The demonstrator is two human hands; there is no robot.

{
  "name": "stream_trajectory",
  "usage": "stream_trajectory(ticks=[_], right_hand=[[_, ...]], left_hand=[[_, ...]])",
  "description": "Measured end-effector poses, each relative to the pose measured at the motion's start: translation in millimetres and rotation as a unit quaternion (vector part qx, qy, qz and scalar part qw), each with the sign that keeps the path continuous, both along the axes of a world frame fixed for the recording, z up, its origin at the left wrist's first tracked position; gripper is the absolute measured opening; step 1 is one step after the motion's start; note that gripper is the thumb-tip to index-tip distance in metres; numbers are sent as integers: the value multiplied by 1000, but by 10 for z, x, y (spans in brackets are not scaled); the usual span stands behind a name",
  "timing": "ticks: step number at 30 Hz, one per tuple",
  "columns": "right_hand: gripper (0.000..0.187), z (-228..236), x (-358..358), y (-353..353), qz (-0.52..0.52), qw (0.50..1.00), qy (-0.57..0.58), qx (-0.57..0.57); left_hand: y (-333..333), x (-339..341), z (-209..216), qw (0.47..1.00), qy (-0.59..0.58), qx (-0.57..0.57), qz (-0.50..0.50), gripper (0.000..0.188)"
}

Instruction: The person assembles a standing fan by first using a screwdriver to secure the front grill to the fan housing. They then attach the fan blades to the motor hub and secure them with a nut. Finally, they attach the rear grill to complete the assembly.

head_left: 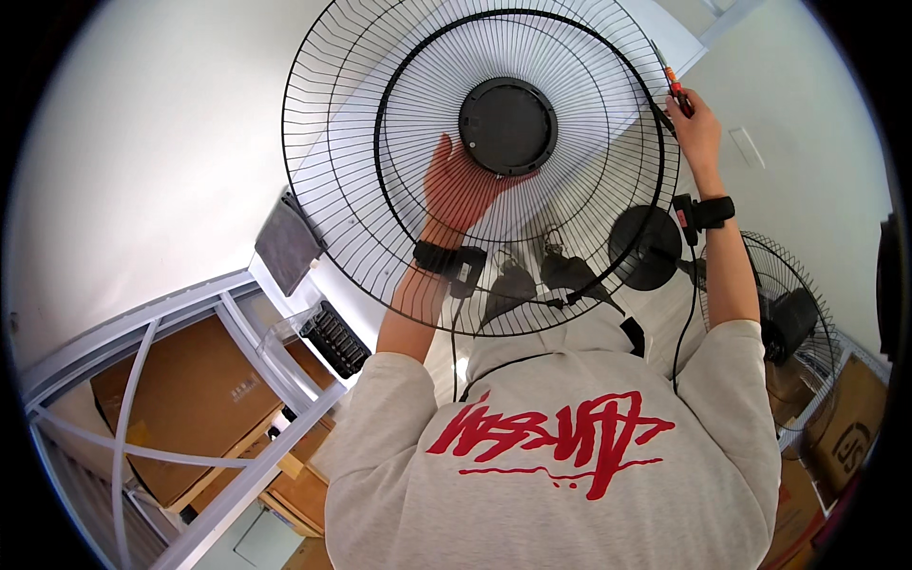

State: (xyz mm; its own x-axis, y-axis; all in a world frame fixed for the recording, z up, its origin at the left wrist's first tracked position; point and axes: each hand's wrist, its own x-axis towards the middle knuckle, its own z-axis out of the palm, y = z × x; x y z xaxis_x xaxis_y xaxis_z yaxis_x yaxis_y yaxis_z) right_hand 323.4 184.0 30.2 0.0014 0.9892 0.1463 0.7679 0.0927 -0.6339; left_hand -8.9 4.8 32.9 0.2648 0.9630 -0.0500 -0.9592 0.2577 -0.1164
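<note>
Overhead, round black wire fan grille [380, 142], left hand [463, 185] flat open behind it, right hand [696, 128] gripping red-handled pliers [676, 90]

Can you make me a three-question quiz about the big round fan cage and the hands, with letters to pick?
1. Where is the left hand?
A. flat behind the wire fan guard, beside its black hub
B. on a cardboard box
C. in a pocket

2. What colour are the handles of the pliers?
A. blue
B. red-orange
C. green

3. What is the right hand doing?
A. hanging open and empty
B. gripping the pliers at the guard's rim
C. resting on the shelf

Answers: 1 A, its palm shows through the wires. 2 B, the handles are red-orange above the fist. 3 B, the fingers wrap around the tool at the rim.
</note>
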Motion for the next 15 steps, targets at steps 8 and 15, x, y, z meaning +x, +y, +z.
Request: stream_trajectory(ticks=[8, 15], right_hand=[[29, -329, 114, 156, 62, 996, 47, -48], [32, -294, 0, 139, 89, 988, 83, -98]], left_hand=[[-94, -26, -1, 995, 98, -8, 24, 75], [-219, -84, -6, 980, 187, -29, 65, 79]])
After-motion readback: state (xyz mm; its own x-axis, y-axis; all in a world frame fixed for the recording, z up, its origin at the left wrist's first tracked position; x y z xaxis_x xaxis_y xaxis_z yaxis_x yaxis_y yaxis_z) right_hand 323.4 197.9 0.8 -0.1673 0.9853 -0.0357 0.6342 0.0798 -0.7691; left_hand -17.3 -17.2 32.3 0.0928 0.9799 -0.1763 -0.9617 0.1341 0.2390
